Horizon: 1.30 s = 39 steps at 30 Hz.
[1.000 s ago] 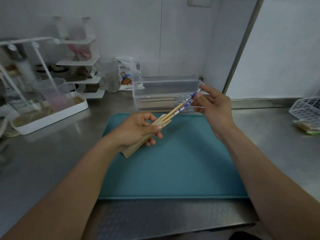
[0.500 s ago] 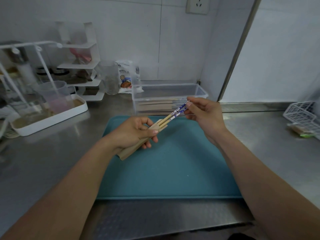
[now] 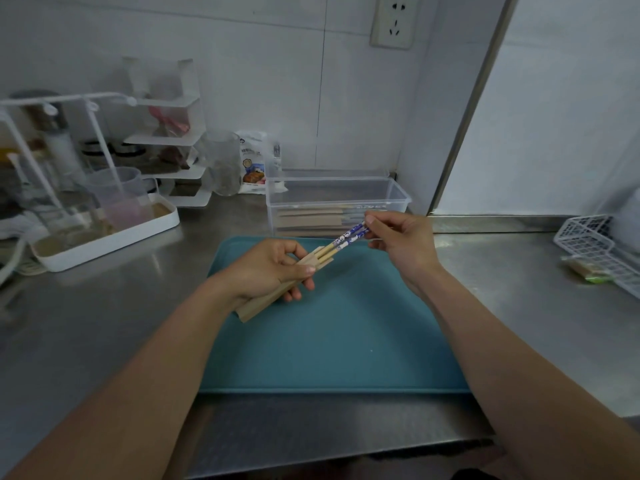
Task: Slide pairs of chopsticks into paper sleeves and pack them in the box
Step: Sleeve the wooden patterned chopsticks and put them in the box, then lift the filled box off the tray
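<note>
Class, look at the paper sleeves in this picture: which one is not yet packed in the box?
The paper sleeve gripped in the left hand, over the teal tray, chopsticks half in. The others lie flat inside the clear box.

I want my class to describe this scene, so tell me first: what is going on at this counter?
A person is sleeving chopsticks over a teal tray. The left hand grips a brown paper sleeve, while the right hand pinches the blue-patterned ends of a pair of chopsticks. The pair is partly inside the sleeve, with the patterned ends sticking out. Behind the tray, a clear plastic box already holds several sleeved pairs.
</note>
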{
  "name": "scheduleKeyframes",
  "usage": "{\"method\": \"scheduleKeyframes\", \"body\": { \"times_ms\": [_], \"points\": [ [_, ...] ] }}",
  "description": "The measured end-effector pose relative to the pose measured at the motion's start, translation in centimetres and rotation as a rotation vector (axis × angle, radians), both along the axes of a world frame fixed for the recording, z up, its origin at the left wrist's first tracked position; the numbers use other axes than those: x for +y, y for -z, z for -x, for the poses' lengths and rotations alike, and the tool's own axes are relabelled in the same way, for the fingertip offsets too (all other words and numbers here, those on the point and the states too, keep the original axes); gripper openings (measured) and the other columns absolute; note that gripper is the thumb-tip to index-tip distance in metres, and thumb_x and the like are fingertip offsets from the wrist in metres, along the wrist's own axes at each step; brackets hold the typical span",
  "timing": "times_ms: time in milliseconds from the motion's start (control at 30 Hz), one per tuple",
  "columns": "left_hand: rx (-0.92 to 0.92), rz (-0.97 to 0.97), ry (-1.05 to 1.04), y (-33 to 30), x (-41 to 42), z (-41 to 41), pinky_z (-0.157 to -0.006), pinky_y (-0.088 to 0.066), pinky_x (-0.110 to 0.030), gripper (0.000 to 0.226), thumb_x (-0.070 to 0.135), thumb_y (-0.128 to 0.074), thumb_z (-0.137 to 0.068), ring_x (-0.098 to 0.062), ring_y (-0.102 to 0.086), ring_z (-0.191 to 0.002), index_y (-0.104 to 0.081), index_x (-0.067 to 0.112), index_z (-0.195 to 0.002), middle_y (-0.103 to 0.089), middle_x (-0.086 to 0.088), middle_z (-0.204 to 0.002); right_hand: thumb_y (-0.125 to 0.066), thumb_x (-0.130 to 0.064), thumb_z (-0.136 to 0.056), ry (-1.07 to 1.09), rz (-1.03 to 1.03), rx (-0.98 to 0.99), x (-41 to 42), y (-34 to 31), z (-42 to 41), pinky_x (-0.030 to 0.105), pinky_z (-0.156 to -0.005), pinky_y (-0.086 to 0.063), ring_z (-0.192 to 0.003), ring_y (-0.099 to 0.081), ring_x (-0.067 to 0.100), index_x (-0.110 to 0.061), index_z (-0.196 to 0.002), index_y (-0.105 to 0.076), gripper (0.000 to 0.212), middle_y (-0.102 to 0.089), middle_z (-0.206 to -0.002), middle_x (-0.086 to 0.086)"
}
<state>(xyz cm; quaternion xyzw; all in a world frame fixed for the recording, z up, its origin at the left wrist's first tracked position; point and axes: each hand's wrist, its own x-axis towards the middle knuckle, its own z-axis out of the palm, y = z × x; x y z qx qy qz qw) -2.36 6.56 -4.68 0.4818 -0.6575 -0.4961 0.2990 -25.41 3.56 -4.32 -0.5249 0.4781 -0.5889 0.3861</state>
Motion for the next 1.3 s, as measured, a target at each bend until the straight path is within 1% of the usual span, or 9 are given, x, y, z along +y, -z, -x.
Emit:
{"method": "scheduleKeyframes", "body": {
  "times_ms": [167,300,433,600,700,800,967,1133,1300],
  "points": [
    [-0.132,0.095,0.018,-2.1,-0.1,-0.2,-0.053,-0.053,-0.026,0.014,0.021,-0.063,-0.094,-0.016,-0.066,-0.058,-0.059,0.009,-0.099,-0.074,-0.009,-0.082,-0.066,-0.003,-0.093,-0.068,-0.06,-0.138,0.3,-1.3,0.3,0.027,-0.066,-0.058,-0.06,-0.063,0.017,-0.002,-0.089,-0.07,0.006,-0.07,-0.069,0.006],
    [-0.4,0.553,-0.309,-7.1,-2.1,-1.4,-0.067,-0.049,-0.025,0.03,0.045,-0.066,-0.087,-0.011,-0.064,-0.079,-0.06,0.021,-0.104,-0.069,0.002,-0.096,-0.064,0.003,-0.092,0.005,-0.028,-0.359,-1.0,-5.7,1.8,0.025,-0.068,-0.06,-0.058,-0.061,0.017,0.002,-0.083,-0.065,0.01,-0.063,-0.074,0.014],
    [-0.15,0.566,-0.636,-10.4,-5.5,-2.1,-0.06,-0.04,-0.009,0.047,0.046,-0.062,-0.09,-0.009,-0.057,-0.079,-0.052,0.014,-0.124,-0.056,0.002,-0.114,-0.064,0.009,-0.09,0.162,-0.046,-0.418,-4.6,-9.3,3.5,0.025,-0.065,-0.061,-0.066,-0.062,0.019,0.005,-0.079,-0.062,0.011,-0.062,-0.079,0.019],
    [-0.109,0.288,-0.563,-6.6,-10.0,-1.4,-0.076,-0.037,-0.026,0.033,0.038,-0.057,-0.093,-0.025,-0.061,-0.098,-0.058,0.008,-0.106,-0.06,-0.002,-0.094,-0.066,-0.003,-0.092,0.125,-0.242,0.146,-9.0,-7.0,4.0,0.026,-0.064,-0.06,-0.066,-0.067,0.016,0.006,-0.112,-0.066,0.023,-0.069,-0.109,0.023],
    [0.013,0.128,-0.567,-4.9,-11.1,-0.5,-0.072,-0.04,-0.023,0.018,0.022,-0.051,-0.098,-0.017,-0.054,-0.087,-0.053,0.011,-0.113,-0.057,-0.004,-0.101,-0.067,-0.014,-0.091,0.324,-0.046,0.721,-8.5,-6.0,3.7,0.028,-0.064,-0.047,-0.07,-0.062,0.021,0.002,-0.098,-0.072,0.018,-0.066,-0.084,0.009],
    [0.008,0.028,-0.544,-3.1,-11.5,-0.4,-0.079,-0.05,-0.024,0.031,0.006,-0.042,-0.094,-0.022,-0.057,-0.093,-0.056,0.014,-0.12,-0.059,-0.008,-0.11,-0.056,-0.013,-0.094,0.309,-0.089,0.875,-8.1,-4.8,3.2,0.031,-0.07,-0.04,-0.088,-0.063,0.034,0.005,-0.099,-0.067,0.022,-0.067,-0.091,0.018],
    [0.008,0.093,-0.576,-2.8,-10.7,-0.4,-0.108,-0.04,-0.041,0.056,0.001,-0.039,-0.093,-0.026,-0.049,-0.124,-0.041,0.02,-0.146,-0.049,-0.001,-0.141,-0.05,-0.003,-0.093,0.259,-0.239,0.624,-6.9,-5.3,2.7,0.033,-0.076,-0.045,-0.097,-0.063,0.032,0.005,-0.103,-0.068,0.022,-0.063,-0.094,0.015],
    [0.11,0.243,-0.592,-4.8,-8.6,-3.0,-0.101,-0.045,-0.039,0.035,-0.001,-0.051,-0.087,-0.024,-0.06,-0.112,-0.063,0.022,-0.109,-0.067,-0.002,-0.113,-0.065,-0.01,-0.086,0.295,-0.169,0.359,-4.1,-6.5,3.4,0.042,-0.098,-0.051,-0.106,-0.063,0.027,-0.008,-0.135,-0.055,0.05,-0.065,-0.117,0.009],
    [0.23,0.214,-0.525,-5.4,-3.3,-3.1,-0.096,-0.045,-0.033,0.045,-0.016,-0.041,-0.085,-0.017,-0.058,-0.103,-0.058,0.021,-0.105,-0.064,0.0,-0.111,-0.051,0.009,-0.08,0.096,-0.263,0.079,-0.6,-7.0,3.8,0.029,-0.065,-0.049,-0.081,-0.06,0.025,-0.009,-0.107,-0.064,0.035,-0.064,-0.098,0.012]
  ]
}}
